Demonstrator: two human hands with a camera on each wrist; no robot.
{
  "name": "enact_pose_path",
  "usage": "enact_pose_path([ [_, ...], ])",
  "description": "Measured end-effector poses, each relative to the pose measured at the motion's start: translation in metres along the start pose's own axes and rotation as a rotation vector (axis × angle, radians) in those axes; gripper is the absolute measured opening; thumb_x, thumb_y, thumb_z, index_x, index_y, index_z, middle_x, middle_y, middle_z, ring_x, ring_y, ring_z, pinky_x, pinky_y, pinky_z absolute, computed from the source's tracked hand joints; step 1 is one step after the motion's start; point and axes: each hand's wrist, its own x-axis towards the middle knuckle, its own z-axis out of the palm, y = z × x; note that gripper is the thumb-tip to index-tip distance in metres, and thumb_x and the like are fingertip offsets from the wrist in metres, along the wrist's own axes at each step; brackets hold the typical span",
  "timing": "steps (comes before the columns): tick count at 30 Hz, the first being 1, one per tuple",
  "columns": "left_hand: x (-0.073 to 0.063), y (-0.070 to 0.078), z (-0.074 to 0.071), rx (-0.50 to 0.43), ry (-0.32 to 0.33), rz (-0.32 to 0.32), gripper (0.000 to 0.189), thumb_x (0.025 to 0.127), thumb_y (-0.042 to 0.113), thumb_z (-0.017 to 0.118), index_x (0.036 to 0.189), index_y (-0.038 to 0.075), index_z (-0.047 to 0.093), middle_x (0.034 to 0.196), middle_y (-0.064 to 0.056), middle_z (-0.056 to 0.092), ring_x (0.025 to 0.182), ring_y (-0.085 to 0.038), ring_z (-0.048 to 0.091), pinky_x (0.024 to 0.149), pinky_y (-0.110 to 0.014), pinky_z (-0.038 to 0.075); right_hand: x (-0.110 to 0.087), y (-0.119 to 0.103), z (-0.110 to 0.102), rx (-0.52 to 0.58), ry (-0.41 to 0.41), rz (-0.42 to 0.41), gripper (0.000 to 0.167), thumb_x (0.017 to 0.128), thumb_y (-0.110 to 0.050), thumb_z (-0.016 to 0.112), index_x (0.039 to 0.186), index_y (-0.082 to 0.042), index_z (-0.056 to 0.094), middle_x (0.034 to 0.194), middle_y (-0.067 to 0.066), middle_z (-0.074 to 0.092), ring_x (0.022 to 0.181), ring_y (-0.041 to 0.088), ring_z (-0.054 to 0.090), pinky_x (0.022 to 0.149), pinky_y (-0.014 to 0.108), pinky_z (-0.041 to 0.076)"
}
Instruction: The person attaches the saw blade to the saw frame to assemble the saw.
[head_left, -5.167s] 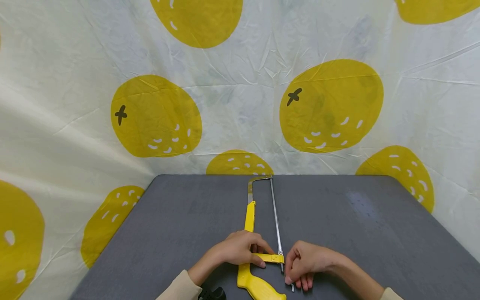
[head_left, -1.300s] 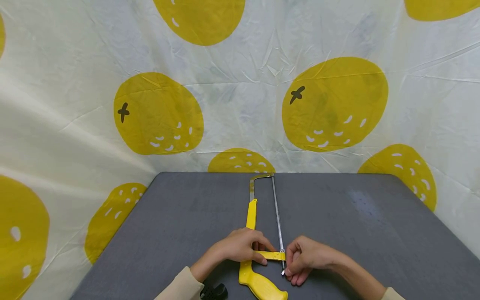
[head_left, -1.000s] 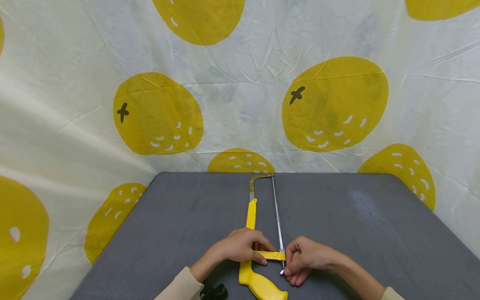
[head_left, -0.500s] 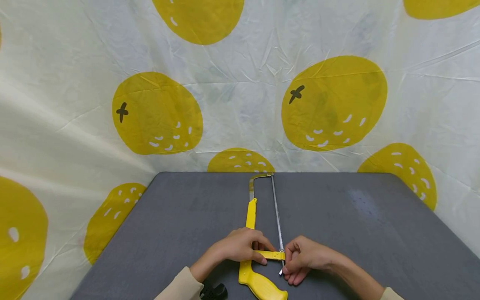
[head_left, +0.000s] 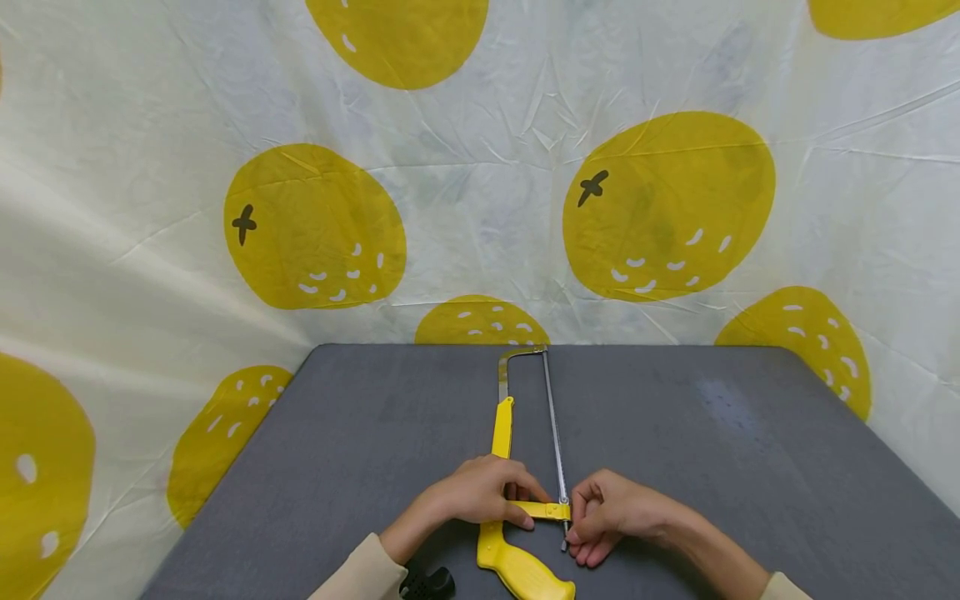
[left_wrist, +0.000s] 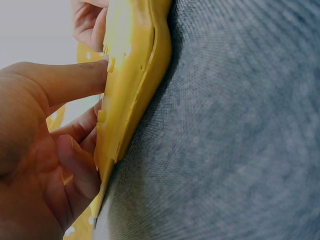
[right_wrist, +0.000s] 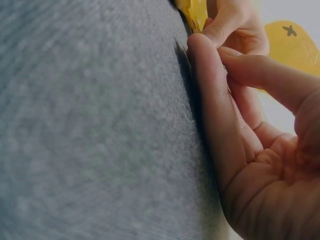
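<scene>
A hacksaw with a yellow handle (head_left: 525, 573) lies flat on the dark grey table, its silver blade (head_left: 554, 429) on the right side of the frame. My left hand (head_left: 487, 493) holds the frame near the yellow crosspiece (head_left: 546, 512), with thumb and fingers on either side. Close up in the left wrist view, the yellow frame (left_wrist: 135, 65) rests along the cloth. Beside the crosspiece, my right hand (head_left: 618, 508) pinches the small metal wing nut (head_left: 564, 547) at the near end of the blade's bolt. In the right wrist view the fingertips mostly hide that nut.
A black object (head_left: 429, 585) sits by the left sleeve at the bottom edge. The grey table (head_left: 675, 433) ends at a hanging white cloth (head_left: 480, 225) printed with yellow fruit; the saw's far end reaches almost to it.
About five seconds ago the small metal piece was lower, apart from the bolt; now it is at the bolt's end. Over the last second it has turned slightly in my right fingers. Left hand unchanged.
</scene>
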Motion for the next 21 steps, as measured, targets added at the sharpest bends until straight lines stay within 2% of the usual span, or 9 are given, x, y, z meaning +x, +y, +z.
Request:
enact_pose_path([
  [9, 0.0008, 0.0072, -0.0022, 0.041, -0.025, -0.062, 0.040, 0.091, 0.034, 0.081, 0.130, 0.032, 0.072, 0.092, 0.018, 0.065, 0.072, 0.007, 0.054, 0.065, -0.016, 0.045, -0.0022, -0.0007, -0.0011, 0.031, -0.039, 0.024, 0.008, 0.091, -0.001, 0.070, 0.089, -0.006, 0.064, 0.087, 0.013, 0.079, 0.073, 0.013, 0.077, 0.066, 0.031, 0.062],
  [15, 0.0014, 0.0092, -0.0023, 0.077, -0.017, -0.052, 0.039, 0.091, 0.035, 0.080, 0.129, 0.033, 0.072, 0.091, 0.018, 0.061, 0.072, 0.006, 0.052, 0.064, -0.016, 0.044, -0.0007, -0.0004, 0.0015, 0.031, -0.033, 0.032, 0.011, 0.089, -0.001, 0.071, 0.088, -0.007, 0.062, 0.086, 0.013, 0.079, 0.072, 0.012, 0.076, 0.065, 0.030, 0.062],
  [21, 0.0014, 0.0081, -0.0011, 0.071, -0.009, -0.047, 0.037, 0.091, 0.035, 0.080, 0.127, 0.033, 0.073, 0.091, 0.018, 0.062, 0.073, 0.006, 0.052, 0.065, -0.016, 0.044, 0.0003, -0.0003, 0.0028, 0.046, -0.033, 0.037, 0.015, 0.089, 0.001, 0.070, 0.086, -0.008, 0.058, 0.082, 0.011, 0.078, 0.070, 0.012, 0.076, 0.063, 0.029, 0.062],
])
